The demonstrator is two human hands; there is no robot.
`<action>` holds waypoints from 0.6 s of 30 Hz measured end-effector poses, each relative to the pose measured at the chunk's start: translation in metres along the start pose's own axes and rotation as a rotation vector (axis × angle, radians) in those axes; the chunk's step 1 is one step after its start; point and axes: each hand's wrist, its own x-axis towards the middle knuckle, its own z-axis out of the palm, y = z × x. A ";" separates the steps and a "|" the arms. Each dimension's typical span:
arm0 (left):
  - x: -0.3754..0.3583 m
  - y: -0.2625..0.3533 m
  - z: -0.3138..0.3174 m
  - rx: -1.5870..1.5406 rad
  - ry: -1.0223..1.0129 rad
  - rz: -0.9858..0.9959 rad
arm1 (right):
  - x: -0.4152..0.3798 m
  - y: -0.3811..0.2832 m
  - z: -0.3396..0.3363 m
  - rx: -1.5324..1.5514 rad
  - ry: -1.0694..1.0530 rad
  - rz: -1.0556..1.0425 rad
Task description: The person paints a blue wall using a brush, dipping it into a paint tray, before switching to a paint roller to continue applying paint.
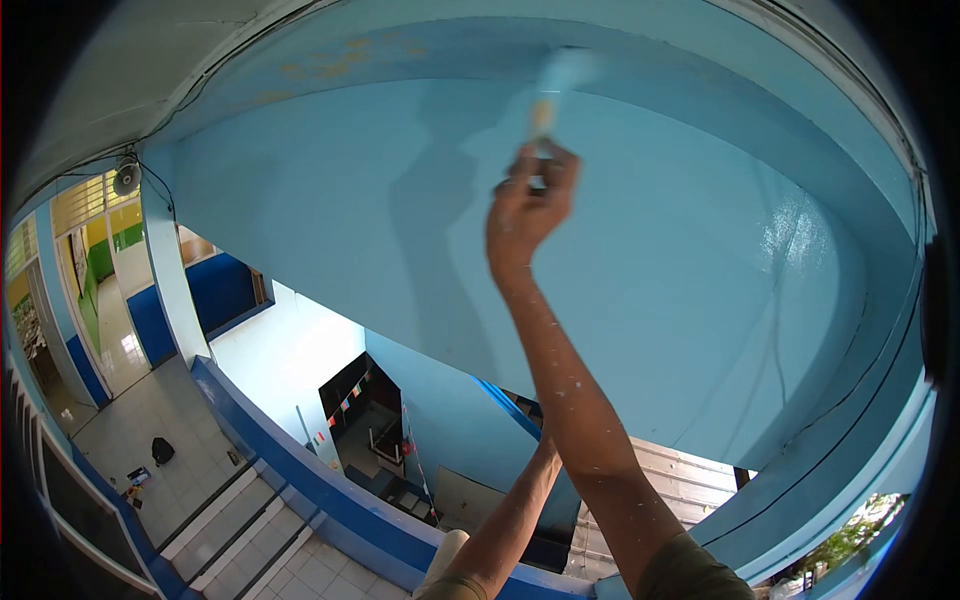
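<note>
My right hand (535, 195) is raised high, its fingers closed around the handle of a paintbrush (543, 115). The brush points upward and is blurred; its pale bristle end is at the curved light-blue band (470, 60) above the wall panel, though contact is hard to make out. Small pale paint specks dot my right forearm. My left forearm (510, 520) reaches up from the bottom and passes behind the right one, which hides my left hand. Behind the brush spreads a large light-blue wall panel (630, 250), with a shadow on it.
Orange-brown patches (345, 60) mark the band's upper left. Below runs a dark-blue ledge (290, 440), beyond which the floor drops to a lower level. Steps (230, 540) descend at lower left. A black bag (162, 450) lies on the tiles. Cables and a loudspeaker (127, 177) hang left.
</note>
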 end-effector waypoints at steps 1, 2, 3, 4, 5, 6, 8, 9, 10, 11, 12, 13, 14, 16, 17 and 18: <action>0.001 0.000 -0.001 -0.003 0.016 0.002 | -0.012 0.006 0.005 0.057 -0.112 0.055; 0.001 0.000 -0.001 -0.005 0.036 0.003 | -0.014 -0.001 0.000 0.034 -0.226 0.151; 0.001 0.000 -0.001 -0.005 0.060 0.004 | -0.016 -0.012 -0.004 0.014 -0.338 0.250; 0.002 0.001 0.000 -0.005 0.081 0.007 | -0.013 -0.015 -0.010 0.015 -0.331 0.257; 0.002 0.001 0.000 -0.008 0.097 0.011 | -0.004 -0.016 -0.022 0.009 -0.333 0.179; 0.002 0.001 0.000 -0.014 0.109 0.015 | 0.007 -0.019 -0.036 0.001 -0.338 0.097; 0.003 0.001 -0.001 -0.025 0.126 0.019 | 0.040 -0.046 -0.079 0.027 -0.239 0.109; -0.006 0.005 0.037 0.086 0.202 0.157 | 0.051 -0.059 -0.103 -0.011 -0.192 0.111; -0.008 0.007 0.041 0.097 0.181 0.155 | 0.055 -0.070 -0.124 -0.059 -0.128 0.129; -0.008 0.008 0.042 0.107 0.160 0.152 | 0.057 -0.073 -0.144 -0.065 -0.090 0.030; -0.009 0.009 0.043 0.104 0.154 0.148 | 0.059 -0.079 -0.160 -0.039 -0.015 0.048; -0.009 0.010 0.045 0.095 0.167 0.138 | 0.060 -0.084 -0.172 -0.017 0.062 0.046; -0.009 0.008 0.044 0.084 0.183 0.129 | 0.063 -0.083 -0.177 0.011 0.154 -0.007; -0.007 0.006 0.041 0.087 0.171 0.135 | 0.067 -0.076 -0.180 0.037 0.249 -0.055; -0.006 0.006 0.038 0.098 0.157 0.145 | 0.073 -0.069 -0.175 0.110 0.361 -0.054; -0.007 0.007 0.040 0.101 0.157 0.144 | 0.081 -0.059 -0.168 0.185 0.473 -0.055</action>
